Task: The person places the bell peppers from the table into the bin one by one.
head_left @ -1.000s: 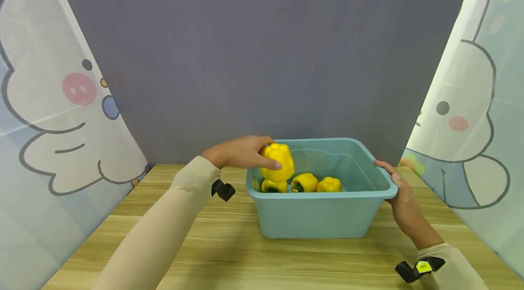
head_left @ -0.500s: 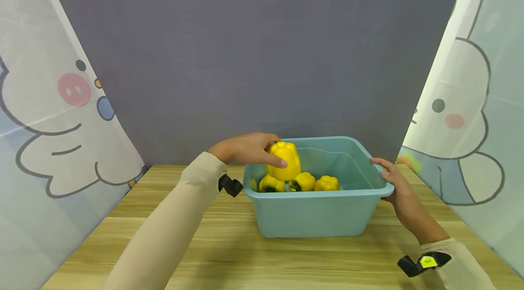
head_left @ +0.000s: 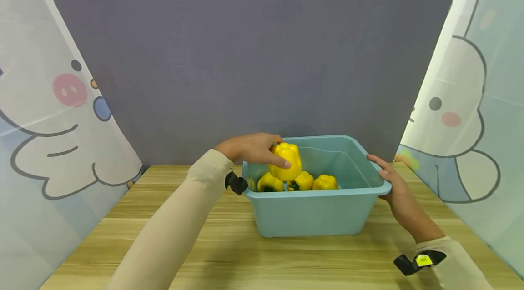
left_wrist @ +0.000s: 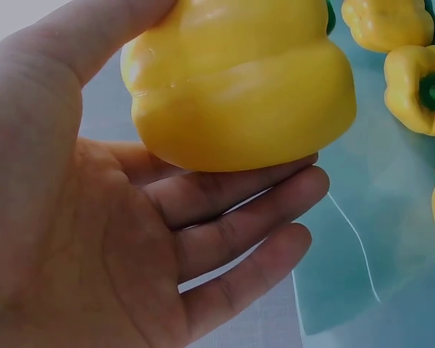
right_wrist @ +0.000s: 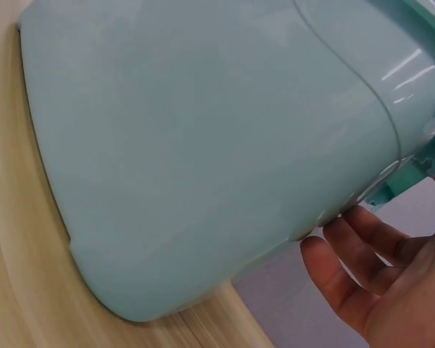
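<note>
My left hand (head_left: 254, 148) holds a yellow bell pepper (head_left: 292, 156) over the left part of a light blue plastic bin (head_left: 307, 215). In the left wrist view, the thumb lies on one side of this bell pepper (left_wrist: 239, 94) and the fingers on the other. Below it in the bin lie more yellow bell peppers (head_left: 325, 183), some with a green stem end showing. At the bin's right end, my right hand (head_left: 399, 197) grips the rim. The right wrist view has the right hand's fingertips (right_wrist: 322, 261) against the bin's outer wall (right_wrist: 188, 145), under the rim.
The bin stands on a wood-grain table (head_left: 196, 253). A dark grey cloth (head_left: 254, 53) hangs behind it. Pale curtains with cartoon animals (head_left: 37, 112) stand at both sides. Each wrist wears a small black camera (head_left: 236, 183).
My left hand has carried the bell pepper a little to the right, farther over the bin. The right hand keeps its place on the rim, and the head view has shifted slightly.
</note>
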Action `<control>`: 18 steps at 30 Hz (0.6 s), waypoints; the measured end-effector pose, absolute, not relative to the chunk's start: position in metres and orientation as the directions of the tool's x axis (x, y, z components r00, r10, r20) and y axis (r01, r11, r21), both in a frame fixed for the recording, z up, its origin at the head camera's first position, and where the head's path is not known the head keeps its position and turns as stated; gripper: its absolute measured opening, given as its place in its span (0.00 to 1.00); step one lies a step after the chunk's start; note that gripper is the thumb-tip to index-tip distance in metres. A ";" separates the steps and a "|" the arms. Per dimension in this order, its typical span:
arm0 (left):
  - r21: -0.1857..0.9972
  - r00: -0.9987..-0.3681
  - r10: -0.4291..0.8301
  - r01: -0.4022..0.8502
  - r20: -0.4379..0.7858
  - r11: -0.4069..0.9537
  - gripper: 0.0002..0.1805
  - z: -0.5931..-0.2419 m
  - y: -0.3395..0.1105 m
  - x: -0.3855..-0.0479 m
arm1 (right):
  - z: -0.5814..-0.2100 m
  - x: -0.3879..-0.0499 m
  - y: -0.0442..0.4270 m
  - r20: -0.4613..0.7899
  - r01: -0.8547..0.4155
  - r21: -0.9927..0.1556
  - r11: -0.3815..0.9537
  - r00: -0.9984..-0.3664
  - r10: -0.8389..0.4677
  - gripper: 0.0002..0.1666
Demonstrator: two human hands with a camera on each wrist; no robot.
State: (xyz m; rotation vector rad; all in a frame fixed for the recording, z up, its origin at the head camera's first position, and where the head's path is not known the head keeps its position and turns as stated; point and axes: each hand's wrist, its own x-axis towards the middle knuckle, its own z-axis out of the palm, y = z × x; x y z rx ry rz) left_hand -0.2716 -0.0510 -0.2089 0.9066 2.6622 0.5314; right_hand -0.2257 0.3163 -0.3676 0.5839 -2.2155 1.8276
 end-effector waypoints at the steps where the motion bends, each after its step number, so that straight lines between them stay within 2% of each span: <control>1: 0.422 -0.763 0.630 0.529 -0.143 0.736 0.41 -0.209 -0.050 -0.272 | -0.367 -0.226 0.315 0.406 -0.430 -0.889 0.157 -0.899 -0.167 0.30; 14: 0.338 -0.774 0.612 0.539 -0.162 0.771 0.42 -0.215 -0.042 -0.279 | -0.370 -0.229 0.309 0.420 -0.448 -0.876 0.180 -0.891 -0.176 0.31; 18: 0.427 -0.756 0.646 0.552 -0.107 0.716 0.28 -0.217 -0.042 -0.282 | -0.372 -0.230 0.308 0.420 -0.450 -0.870 0.200 -0.890 -0.176 0.31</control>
